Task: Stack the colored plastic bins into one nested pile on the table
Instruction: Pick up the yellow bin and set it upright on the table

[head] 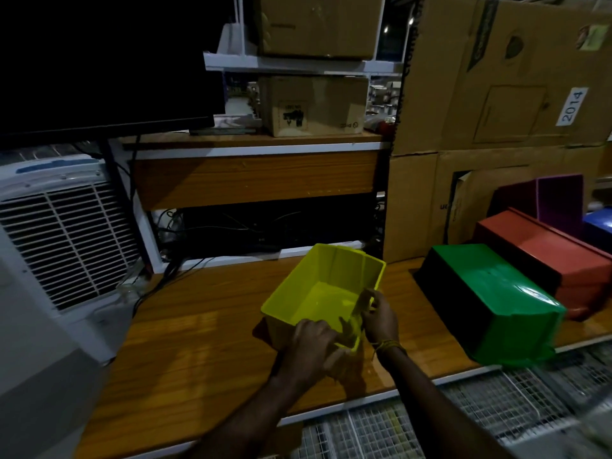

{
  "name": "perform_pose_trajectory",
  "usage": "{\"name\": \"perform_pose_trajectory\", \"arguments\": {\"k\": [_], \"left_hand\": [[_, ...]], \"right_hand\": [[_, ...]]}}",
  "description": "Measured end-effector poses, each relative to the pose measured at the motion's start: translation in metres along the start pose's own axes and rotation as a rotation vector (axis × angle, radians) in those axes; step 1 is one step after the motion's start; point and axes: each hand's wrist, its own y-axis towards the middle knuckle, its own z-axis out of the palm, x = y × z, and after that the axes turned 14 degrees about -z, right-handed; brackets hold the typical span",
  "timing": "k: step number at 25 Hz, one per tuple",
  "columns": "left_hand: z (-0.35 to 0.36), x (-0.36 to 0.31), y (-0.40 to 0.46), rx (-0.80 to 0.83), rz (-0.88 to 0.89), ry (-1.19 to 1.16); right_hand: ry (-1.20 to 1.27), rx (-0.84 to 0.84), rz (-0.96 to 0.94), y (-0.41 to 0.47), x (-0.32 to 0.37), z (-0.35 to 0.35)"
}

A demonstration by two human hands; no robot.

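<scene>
- Head view, lower centre of the frame: the left hand (pixel 311 342) grips the near rim of the yellow bin (pixel 318 293), its fingers (pixel 334 354) curled over the edge at the near right corner
- The right hand (pixel 379 314) holds the bin's right wall just beside it, thumb and fingers pinching the rim from either side; a thread band (pixel 389 345) circles that wrist
- The yellow bin sits open side up in the middle of the frame on the wooden tabletop (pixel 205 342), turned at an angle, with nothing inside it
- Right of centre, well apart from the yellow bin, a green bin (pixel 496 293) lies upside down on the tabletop, its near end reaching the tabletop's front edge
- Behind the green bin and touching it, a red bin (pixel 543 256) also lies bottom up
- Further back at the right edge stands a purple bin (pixel 559 202), tipped up against the cardboard, and a blue bin (pixel 599 226) shows only a corner at the frame's right border
- Large cardboard boxes (pixel 496 94) fill the upper right, one bearing a label reading 2014
- At upper centre a white shelf (pixel 291 62) carries smaller cartons; below it is a wooden desk (pixel 255 173) with tangled cables underneath
- A dark monitor (pixel 106 61) takes the upper left, and an air cooler (pixel 63 233) with a slatted grille stands at the left
- Wire mesh baskets (pixel 480 412) run along the lower right, below the tabletop's front edge
</scene>
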Motion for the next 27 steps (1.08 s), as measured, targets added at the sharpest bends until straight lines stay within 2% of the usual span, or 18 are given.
{"name": "perform_pose_trajectory", "arguments": {"k": [2, 5, 8, 11, 15, 18, 20, 24, 27], "left_hand": [[-0.002, 0.028, 0.001, -0.067, -0.128, 0.07], [-0.012, 0.061, 0.003, -0.033, -0.457, 0.112], [-0.018, 0.064, 0.009, 0.025, -0.589, -0.18], [-0.022, 0.051, 0.014, -0.064, -0.588, -0.327], [-0.038, 0.024, 0.028, -0.339, -0.523, -0.468], [-0.05, 0.001, 0.044, -0.522, -0.478, -0.614], [-0.055, -0.012, 0.054, -0.609, -0.493, -0.654], [-0.055, -0.025, 0.061, -0.681, -0.526, -0.665], [-0.046, -0.028, 0.053, -0.658, -0.566, -0.596]], "right_hand": [[0.037, -0.047, 0.016, 0.004, -0.007, -0.009], [0.138, -0.146, 0.07, 0.009, -0.022, -0.014], [0.248, -0.203, 0.084, -0.005, -0.033, -0.007], [0.319, -0.275, 0.044, -0.018, -0.028, -0.008], [0.632, -0.373, 0.04, -0.007, 0.004, -0.036], [0.746, -0.345, -0.073, 0.001, 0.015, -0.047], [0.725, -0.297, -0.16, 0.01, 0.018, -0.051], [0.69, -0.167, -0.273, 0.027, 0.012, -0.06], [0.741, -0.1, -0.234, 0.033, -0.002, -0.059]]}}
